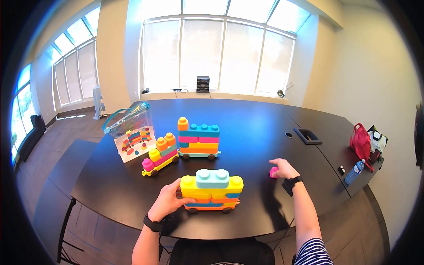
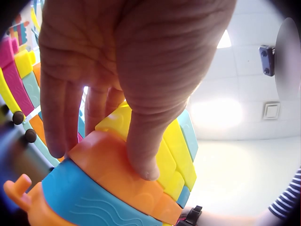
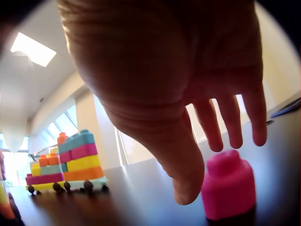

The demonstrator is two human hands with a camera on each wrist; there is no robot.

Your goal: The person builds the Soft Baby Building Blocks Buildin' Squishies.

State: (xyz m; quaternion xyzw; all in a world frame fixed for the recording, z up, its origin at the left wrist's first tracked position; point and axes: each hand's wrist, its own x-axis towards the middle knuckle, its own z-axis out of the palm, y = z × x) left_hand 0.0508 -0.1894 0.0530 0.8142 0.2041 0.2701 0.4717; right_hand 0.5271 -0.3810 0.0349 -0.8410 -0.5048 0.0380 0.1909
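Note:
My left hand (image 1: 170, 201) grips the left end of a wheeled toy train car (image 1: 212, 194) built of yellow, orange and blue blocks, with a light-blue block on top. The thumb lies across an orange block (image 2: 113, 155) on its near side, and the other fingers go round behind. At the right, my right hand (image 1: 285, 168) reaches over a small pink block (image 1: 274, 172) standing on the table. In the right wrist view its thumb hangs just left of the pink block (image 3: 228, 188), and the extended fingers spread above and beyond it.
Beyond the left hand stand a small block train engine (image 1: 161, 154) and a taller block car (image 1: 198, 141). A clear bag (image 1: 132, 128) with a picture card is at the back left. A water bottle (image 1: 355, 172) and a red bag (image 1: 361, 141) sit on the table (image 1: 247, 128) at right.

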